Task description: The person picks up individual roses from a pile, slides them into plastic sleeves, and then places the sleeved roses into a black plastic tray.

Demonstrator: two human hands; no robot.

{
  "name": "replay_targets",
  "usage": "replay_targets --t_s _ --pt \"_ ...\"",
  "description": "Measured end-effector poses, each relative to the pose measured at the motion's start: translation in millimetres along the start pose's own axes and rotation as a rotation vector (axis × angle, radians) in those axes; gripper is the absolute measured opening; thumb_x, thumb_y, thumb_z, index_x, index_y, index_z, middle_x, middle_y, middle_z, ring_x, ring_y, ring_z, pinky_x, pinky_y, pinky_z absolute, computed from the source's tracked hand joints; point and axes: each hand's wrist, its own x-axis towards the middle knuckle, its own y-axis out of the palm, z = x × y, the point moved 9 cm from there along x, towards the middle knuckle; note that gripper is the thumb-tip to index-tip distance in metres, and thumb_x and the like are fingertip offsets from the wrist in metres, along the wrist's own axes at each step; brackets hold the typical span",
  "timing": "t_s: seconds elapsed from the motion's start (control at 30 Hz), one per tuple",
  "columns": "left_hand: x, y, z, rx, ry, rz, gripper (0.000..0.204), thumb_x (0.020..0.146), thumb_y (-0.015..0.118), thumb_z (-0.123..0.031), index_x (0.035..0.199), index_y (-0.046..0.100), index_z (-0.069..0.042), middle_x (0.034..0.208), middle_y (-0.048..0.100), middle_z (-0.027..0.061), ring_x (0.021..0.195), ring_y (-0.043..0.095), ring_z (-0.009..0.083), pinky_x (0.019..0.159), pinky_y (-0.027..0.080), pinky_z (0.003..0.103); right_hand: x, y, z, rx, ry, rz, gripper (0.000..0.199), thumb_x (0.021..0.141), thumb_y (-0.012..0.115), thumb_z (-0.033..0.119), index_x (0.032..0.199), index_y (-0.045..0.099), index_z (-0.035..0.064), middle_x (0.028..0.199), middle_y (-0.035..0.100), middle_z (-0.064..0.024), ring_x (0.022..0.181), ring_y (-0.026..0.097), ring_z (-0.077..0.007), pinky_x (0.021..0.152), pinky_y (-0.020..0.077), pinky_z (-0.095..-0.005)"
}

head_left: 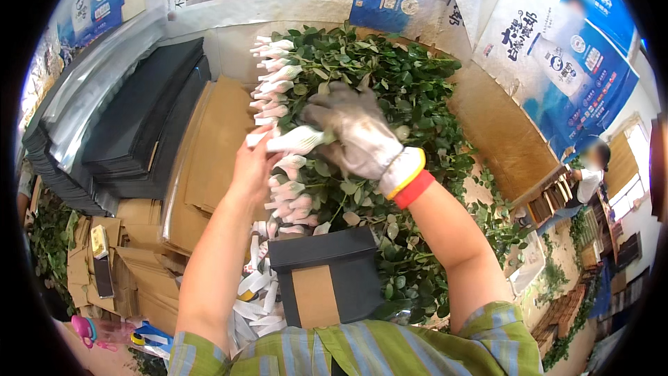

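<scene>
My bare left hand (253, 162) pinches the tip of a white net sleeve (300, 141) that covers a rose head. Its green stem end points right, toward my gloved right hand (358, 132). The grey-white glove has a yellow and red cuff and lies over the leaves; its fingers are smeared by motion, so I cannot tell whether they grip the stem. Under and around both hands spreads a thick pile of leafy rose stems (390, 69). Along its left side, several netted rose heads (275, 88) line up, white to pale pink.
A black box with a brown panel (320, 271) stands close to my body. Loose white net sleeves (257, 306) lie beside it. Black sheets (142, 108) and brown cardboard (212, 146) are stacked at left. Paper-covered walls (515, 97) enclose the back and right. Another person (591, 174) is far right.
</scene>
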Motion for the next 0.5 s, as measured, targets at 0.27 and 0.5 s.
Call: replay_targets --t_s 0.27,0.5 --pt "-25.9 0.0 117.5 0.778 -0.340 0.360 0.048 0.095 0.064 -0.030 0.132 0.055 -0.001 0.111 0.067 0.0079 0.098 0.061 0.0190 0.084 0.049 0.034 -11.6 -80.1 -73.3 0.765 0.586 -0.125 0.031 0.101 0.050 0.020 0.128 0.055 0.0078 0.098 0.070 -0.0094 0.075 0.067 -0.0165 0.061 0.0535 -0.0275" --pt "-42.0 22.4 206.8 1.420 -0.313 0.721 0.071 0.082 0.070 -0.045 0.132 0.056 0.005 0.126 0.062 0.0248 0.117 0.060 0.0375 0.100 0.048 0.040 -127.1 -338.8 -174.7 0.051 0.246 -1.229 0.028 0.097 0.058 0.026 0.112 0.065 0.0034 0.108 0.065 -0.0077 0.096 0.059 -0.0176 0.091 0.0477 -0.0328"
